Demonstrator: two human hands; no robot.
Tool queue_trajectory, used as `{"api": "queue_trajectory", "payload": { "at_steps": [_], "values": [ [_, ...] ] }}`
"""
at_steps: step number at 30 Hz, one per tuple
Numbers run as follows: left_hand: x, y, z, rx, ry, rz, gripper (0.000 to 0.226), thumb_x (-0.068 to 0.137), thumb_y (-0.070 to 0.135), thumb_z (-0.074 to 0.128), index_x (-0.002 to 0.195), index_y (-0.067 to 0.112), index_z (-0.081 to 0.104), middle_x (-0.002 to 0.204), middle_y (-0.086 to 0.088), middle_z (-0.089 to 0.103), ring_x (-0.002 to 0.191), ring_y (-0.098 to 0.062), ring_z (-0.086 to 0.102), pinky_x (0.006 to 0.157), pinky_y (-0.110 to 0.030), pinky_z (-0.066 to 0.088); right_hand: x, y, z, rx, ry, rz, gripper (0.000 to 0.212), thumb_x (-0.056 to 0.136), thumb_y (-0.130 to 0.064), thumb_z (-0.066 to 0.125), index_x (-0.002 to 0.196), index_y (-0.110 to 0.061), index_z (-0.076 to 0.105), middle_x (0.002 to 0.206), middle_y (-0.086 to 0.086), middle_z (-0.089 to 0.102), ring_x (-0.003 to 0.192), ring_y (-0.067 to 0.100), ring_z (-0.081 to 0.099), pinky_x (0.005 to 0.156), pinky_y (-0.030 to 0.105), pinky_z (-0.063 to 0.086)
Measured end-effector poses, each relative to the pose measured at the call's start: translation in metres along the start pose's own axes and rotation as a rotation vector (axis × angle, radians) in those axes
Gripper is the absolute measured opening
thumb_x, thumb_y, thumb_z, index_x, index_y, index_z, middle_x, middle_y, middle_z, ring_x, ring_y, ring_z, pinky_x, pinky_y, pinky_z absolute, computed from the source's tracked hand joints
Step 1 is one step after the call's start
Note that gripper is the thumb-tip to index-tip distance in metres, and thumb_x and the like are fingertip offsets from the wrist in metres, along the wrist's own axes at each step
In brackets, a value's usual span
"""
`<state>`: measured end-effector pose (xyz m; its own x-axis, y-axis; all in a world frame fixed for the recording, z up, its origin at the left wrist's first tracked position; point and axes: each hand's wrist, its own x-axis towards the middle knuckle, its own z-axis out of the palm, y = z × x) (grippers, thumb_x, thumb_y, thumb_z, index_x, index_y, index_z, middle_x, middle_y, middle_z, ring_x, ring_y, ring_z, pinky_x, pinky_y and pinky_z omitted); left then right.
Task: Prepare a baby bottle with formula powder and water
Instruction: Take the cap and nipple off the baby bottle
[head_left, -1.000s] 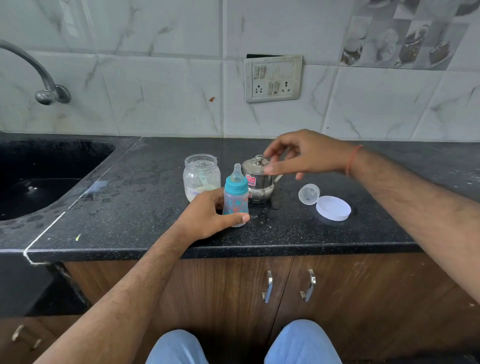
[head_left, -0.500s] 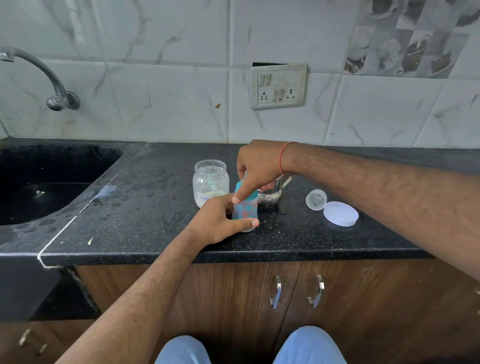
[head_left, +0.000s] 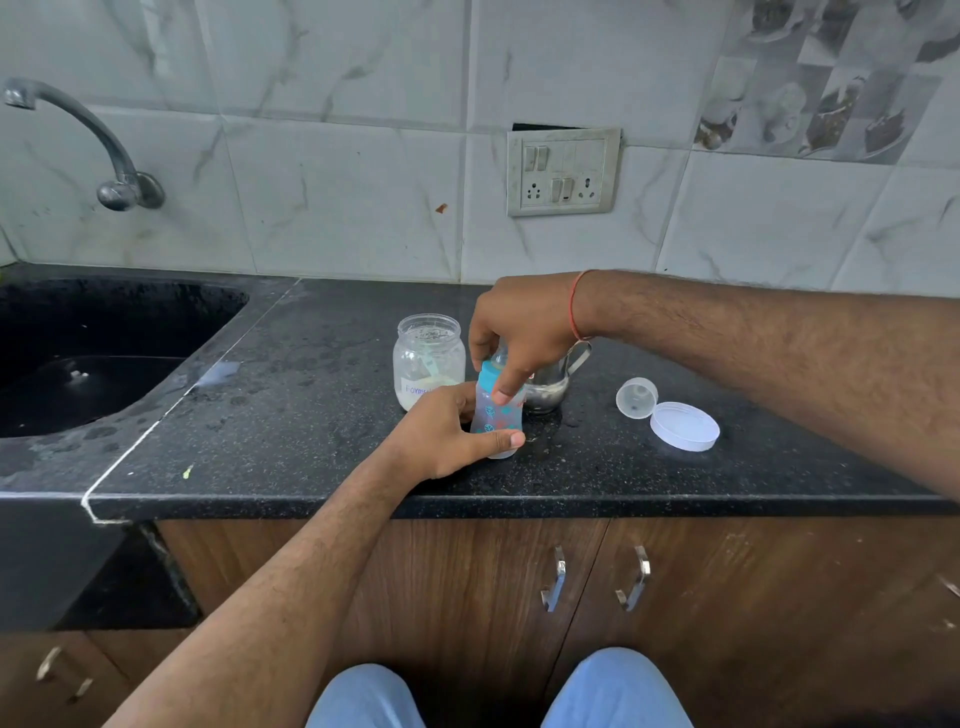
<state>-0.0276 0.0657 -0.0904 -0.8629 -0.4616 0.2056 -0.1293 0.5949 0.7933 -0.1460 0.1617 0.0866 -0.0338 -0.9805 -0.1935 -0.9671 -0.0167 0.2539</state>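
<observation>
Two hands grip upright teal-collared baby bottle (head_left: 496, 415), printed body.

The jar (head_left: 429, 360) bears a white label handwritten in blue, seemingly "Formula".

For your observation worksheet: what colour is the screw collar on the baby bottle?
Teal blue; the collar shows in the head view, just under the right hand.

teal-collared bottle (head_left: 497, 415) with leaf prints, speckled black counter (head_left: 311, 415).
</observation>
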Motion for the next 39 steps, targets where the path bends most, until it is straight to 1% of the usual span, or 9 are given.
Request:
{"api": "queue_trajectory", "payload": {
  "at_steps": [9,12,16,20,23,26,29,34,39],
  "values": [
    [-0.003,0.005,-0.001,0.004,-0.018,-0.005,0.051,0.088,0.044,0.093,0.128,0.02,0.075,0.112,0.015,0.081,0.104,0.003,0.075,0.093,-0.019,0.056,-0.008,0.007,0.001,0.039,-0.039,-0.232,0.063,0.073,-0.023,0.096,0.129,-0.029,0.069,0.126,-0.011,0.059,0.112,0.008,0.055,0.1,0.039,0.052],
    [-0.004,0.004,-0.002,0.004,-0.024,0.014,0.045,0.088,0.042,0.093,0.125,0.026,0.073,0.112,0.017,0.08,0.104,0.002,0.076,0.097,-0.022,0.058,-0.009,0.004,-0.005,-0.065,-0.051,-0.094,0.08,0.076,-0.054,0.089,0.143,-0.025,0.056,0.129,-0.009,0.058,0.114,0.012,0.056,0.097,0.035,0.05],
    [-0.005,0.003,-0.002,-0.016,-0.023,0.013,0.053,0.088,0.043,0.093,0.131,0.02,0.073,0.118,0.01,0.082,0.11,-0.004,0.078,0.105,-0.034,0.062,-0.003,0.003,-0.005,-0.23,-0.077,0.096,0.076,0.085,-0.086,0.052,0.106,-0.017,0.077,0.085,0.0,0.079,0.087,0.022,0.074,0.071,0.033,0.054],
    [-0.005,0.004,-0.002,-0.009,-0.026,0.02,0.059,0.087,0.046,0.093,0.136,0.022,0.072,0.122,0.011,0.082,0.112,-0.003,0.077,0.107,-0.035,0.061,-0.008,0.002,-0.014,-0.134,-0.099,-0.008,0.045,0.087,-0.053,0.08,0.122,-0.026,0.07,0.11,-0.012,0.069,0.098,0.01,0.066,0.082,0.029,0.05],
    [-0.004,0.004,-0.002,0.007,-0.029,0.019,0.06,0.087,0.048,0.092,0.137,0.023,0.072,0.123,0.012,0.081,0.114,-0.003,0.076,0.108,-0.034,0.06,-0.013,0.002,-0.018,0.013,-0.148,-0.054,0.061,0.081,-0.026,0.091,0.134,-0.032,0.062,0.126,-0.014,0.064,0.076,-0.018,0.059,0.069,0.018,0.04],
    [-0.005,0.005,-0.002,-0.003,-0.021,0.018,0.056,0.087,0.044,0.093,0.134,0.022,0.072,0.121,0.012,0.081,0.112,-0.003,0.076,0.106,-0.031,0.06,-0.011,0.003,-0.012,-0.002,-0.126,-0.004,0.078,0.08,-0.051,0.088,0.146,-0.034,0.05,0.123,-0.015,0.06,0.098,0.001,0.064,0.086,0.029,0.051],
    [-0.005,0.005,-0.002,-0.015,-0.018,0.022,0.051,0.087,0.042,0.093,0.129,0.023,0.072,0.119,0.012,0.081,0.11,-0.002,0.077,0.103,-0.029,0.061,-0.009,0.006,-0.007,-0.084,-0.111,0.075,0.069,0.08,-0.075,0.073,0.13,-0.027,0.066,0.107,-0.011,0.073,0.101,0.017,0.07,0.095,0.039,0.058],
    [-0.006,0.006,-0.001,-0.021,-0.026,0.031,0.05,0.087,0.042,0.093,0.131,0.026,0.073,0.119,0.014,0.081,0.109,0.002,0.076,0.102,-0.024,0.06,-0.016,0.012,-0.009,0.05,-0.064,0.015,0.055,0.078,-0.052,0.088,0.127,-0.036,0.067,0.123,-0.009,0.07,0.11,0.016,0.066,0.101,0.041,0.054],
    [-0.006,0.006,-0.001,-0.019,-0.028,0.038,0.048,0.087,0.043,0.093,0.129,0.032,0.072,0.118,0.017,0.081,0.109,0.004,0.076,0.1,-0.02,0.058,-0.026,0.025,-0.008,0.228,0.004,0.044,0.05,0.077,-0.043,0.091,0.121,-0.037,0.068,0.118,-0.012,0.071,0.083,-0.007,0.061,0.084,0.028,0.052]
  ]
}}
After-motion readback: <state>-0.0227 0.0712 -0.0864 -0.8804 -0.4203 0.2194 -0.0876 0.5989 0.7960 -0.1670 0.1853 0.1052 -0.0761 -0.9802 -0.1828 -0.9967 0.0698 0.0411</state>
